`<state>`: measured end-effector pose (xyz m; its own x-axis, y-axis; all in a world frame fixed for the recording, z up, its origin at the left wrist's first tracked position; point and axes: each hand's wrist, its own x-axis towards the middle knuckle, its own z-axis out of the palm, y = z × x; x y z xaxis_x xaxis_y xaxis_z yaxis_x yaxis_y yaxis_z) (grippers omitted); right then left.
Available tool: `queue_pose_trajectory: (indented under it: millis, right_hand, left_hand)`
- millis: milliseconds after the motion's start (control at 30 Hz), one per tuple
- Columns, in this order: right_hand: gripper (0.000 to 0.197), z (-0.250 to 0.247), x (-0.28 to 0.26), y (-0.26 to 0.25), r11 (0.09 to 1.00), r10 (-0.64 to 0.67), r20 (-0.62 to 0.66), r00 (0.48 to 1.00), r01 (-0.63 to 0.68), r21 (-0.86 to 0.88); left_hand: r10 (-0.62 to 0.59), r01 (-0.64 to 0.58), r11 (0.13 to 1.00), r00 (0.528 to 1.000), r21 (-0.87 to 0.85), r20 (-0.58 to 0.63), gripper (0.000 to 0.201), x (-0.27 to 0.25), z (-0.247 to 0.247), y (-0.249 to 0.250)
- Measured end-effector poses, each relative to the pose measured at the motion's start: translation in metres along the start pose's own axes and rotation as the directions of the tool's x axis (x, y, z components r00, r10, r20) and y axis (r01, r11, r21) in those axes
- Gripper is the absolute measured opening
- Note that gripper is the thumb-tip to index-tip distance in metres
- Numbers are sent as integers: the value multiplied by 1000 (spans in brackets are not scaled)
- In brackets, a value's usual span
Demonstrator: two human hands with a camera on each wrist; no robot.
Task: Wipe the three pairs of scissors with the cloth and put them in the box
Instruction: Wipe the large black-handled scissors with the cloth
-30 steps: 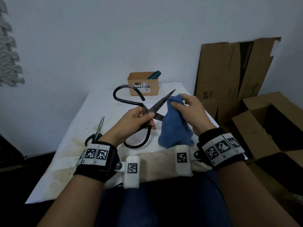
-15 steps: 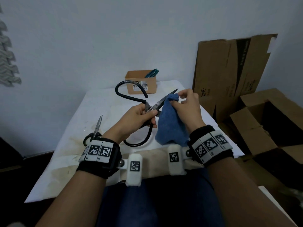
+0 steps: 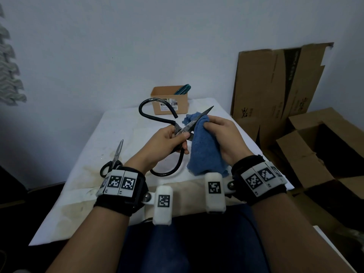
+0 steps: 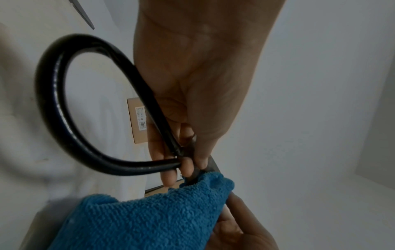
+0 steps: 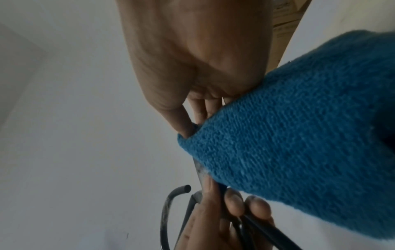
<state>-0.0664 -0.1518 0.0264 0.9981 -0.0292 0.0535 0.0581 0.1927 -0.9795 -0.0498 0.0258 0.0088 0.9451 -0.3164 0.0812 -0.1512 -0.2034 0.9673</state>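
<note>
Large scissors (image 3: 178, 133): held up above the table, near its middle; dull grey metal blades, spread apart, tips pointing away to the right; two wide loop handles of smooth, shiny black tube.
Left hand (image 3: 164, 142): grasps the large scissors at the pivot, thumb on top, fingers (image 4: 169, 175) curled under.
Cloth (image 3: 204, 150): blue terry, soft and looped; folded over one blade, the rest hangs down to the table.
Right hand (image 3: 222, 134): pinches the cloth around the blade, thumb (image 5: 181, 121) on one side and fingers on the other.
Small scissors (image 3: 114, 160): on the table at the left, thin steel blades closed, black handles partly hidden behind the left wrist band.
Box (image 3: 169, 103): brown cardboard, open on top, at the far edge of the table; teal handles (image 3: 183, 89) stick out of it.
Table (image 3: 122, 131): white cover with yellowish stains.
Around: flattened cardboard (image 3: 275, 83) leans on the wall at the right; an open carton (image 3: 319, 150) stands below it.
</note>
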Motion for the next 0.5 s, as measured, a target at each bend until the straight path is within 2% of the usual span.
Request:
queue_pose_trajectory:
  millis: [133, 267, 333, 500]
  right_hand:
    - [15, 2, -2, 0, 1000, 25, -12, 1000, -25, 3]
    - [16, 4, -3, 2, 1000, 29, -97, 995, -30, -2]
    - [15, 3, -3, 4, 999, 45, -131, 990, -46, -4]
    - [16, 3, -3, 11, 994, 92, -185, 978, -81, 67]
  left_hand:
    - [-1, 1, 1000, 1000, 12, 10, 14, 0, 1, 1]
    - [14, -16, 999, 998, 32, 56, 6, -1, 3, 5]
    - [9, -12, 999, 997, 43, 71, 9, -2, 4, 5]
    - [-1, -14, 987, 996, 163, 93, 12, -1, 4, 5]
